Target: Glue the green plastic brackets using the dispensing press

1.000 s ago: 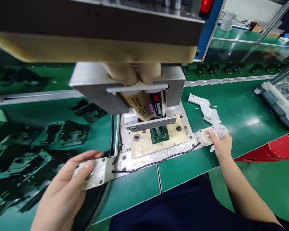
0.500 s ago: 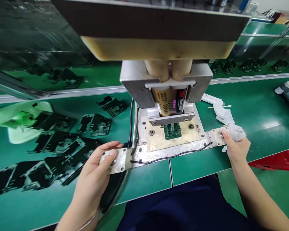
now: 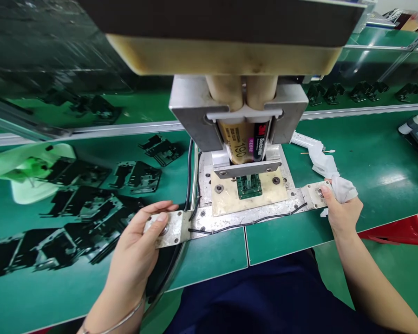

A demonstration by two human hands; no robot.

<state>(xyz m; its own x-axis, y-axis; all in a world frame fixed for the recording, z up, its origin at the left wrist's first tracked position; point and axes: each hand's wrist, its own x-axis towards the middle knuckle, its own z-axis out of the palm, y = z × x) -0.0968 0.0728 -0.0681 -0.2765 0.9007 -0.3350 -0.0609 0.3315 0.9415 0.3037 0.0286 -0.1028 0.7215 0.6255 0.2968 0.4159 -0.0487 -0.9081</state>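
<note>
My left hand [image 3: 139,239] grips the left metal button plate [image 3: 172,227] of a bench fixture, thumb on its round button and fingers partly beneath. On the opposite side, my right hand [image 3: 343,211] holds the right button plate [image 3: 315,194], its thumb over the button. A crumpled white tissue [image 3: 343,188] is also in that hand. Between them a small green circuit board [image 3: 250,189] rests on a cream base block [image 3: 226,204]. Directly above it hangs a twin-barrel adhesive cartridge [image 3: 242,144] in a metal holder [image 3: 195,111]; its nozzle reaches down to the board.
Several black parts with circuit boards [image 3: 144,177] lie on the green bench at left, near a green-and-white object [image 3: 61,153]. A cotton swab [image 3: 318,152] and more white tissue [image 3: 322,162] lie at right. Black cables [image 3: 190,181] run beside the fixture. A red stool [image 3: 400,227] stands at lower right.
The view has shifted slightly, so the machine head sits a little higher in the picture. Both hands keep the same hold on the button plates.
</note>
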